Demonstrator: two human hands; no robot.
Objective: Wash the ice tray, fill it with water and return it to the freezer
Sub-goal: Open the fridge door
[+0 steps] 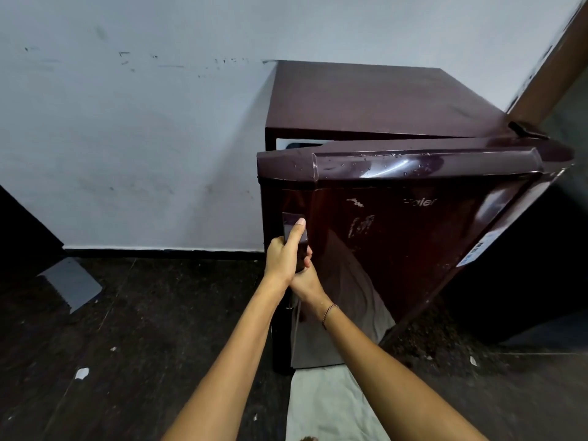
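We look down at a small maroon fridge [366, 100] standing against a pale scuffed wall [127, 122], filling the frame from 12 to 4 o'clock. Its door [413, 249] stands slightly ajar. A thin gap at the door's top left corner shows only a sliver of pale interior, so whatever is inside stays hidden. The ice tray does not show in this view, and we cannot tell where it is. Just below centre, both hands meet on the door's vertical handle [290, 222]. The left hand [283, 259] wraps its fingers around the handle with the thumb lying straight up its front. The right hand [307, 283] sits just beneath at 5 o'clock, touching the left. Its fingers curl onto the handle's lower end but are mostly covered by the left hand. A thin bracelet [329, 311] circles the right wrist. Faint lettering on the door is partly lost in glare. A sticker [477, 253] on the door's edge at 3 o'clock is too blurred to read. The floor [127, 329] is dark and speckled. A pale cloth [324, 409] lies at 6 o'clock, cut off by the bottom edge. A grey shape [71, 284] at 9 o'clock is hard to identify.
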